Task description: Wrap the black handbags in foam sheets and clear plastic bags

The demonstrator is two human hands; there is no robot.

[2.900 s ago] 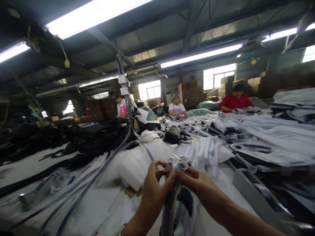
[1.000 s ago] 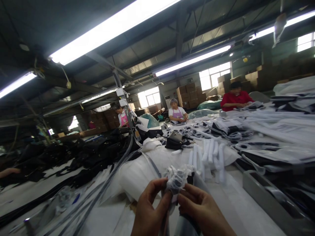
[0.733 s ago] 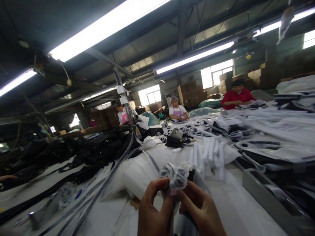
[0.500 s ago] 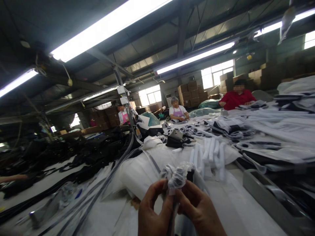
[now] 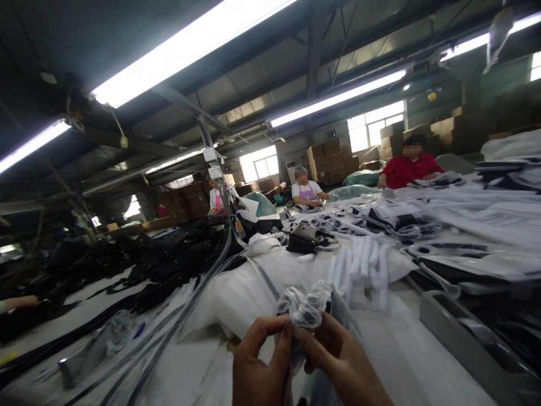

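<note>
The left hand [image 5: 262, 358] pinches the lower left of a bunched, clear-wrapped bundle [image 5: 305, 307] between thumb and forefinger, its fingertips closed together, while the right hand [image 5: 341, 355] grips the bundle's lower right side with thumb and bent fingers. The bundle is raised in front of the camera, just nearer than a heap of white wrapping sheets [image 5: 236, 296] and the white rolled strips [image 5: 362, 256], with a small black bag [image 5: 302, 239] farther back on the worktable [image 5: 416, 338].

Overhead tube lights [image 5: 194, 51] and far windows [image 5: 259, 163] glare white (quite blown out) above a dim, softly blurred room.
</note>
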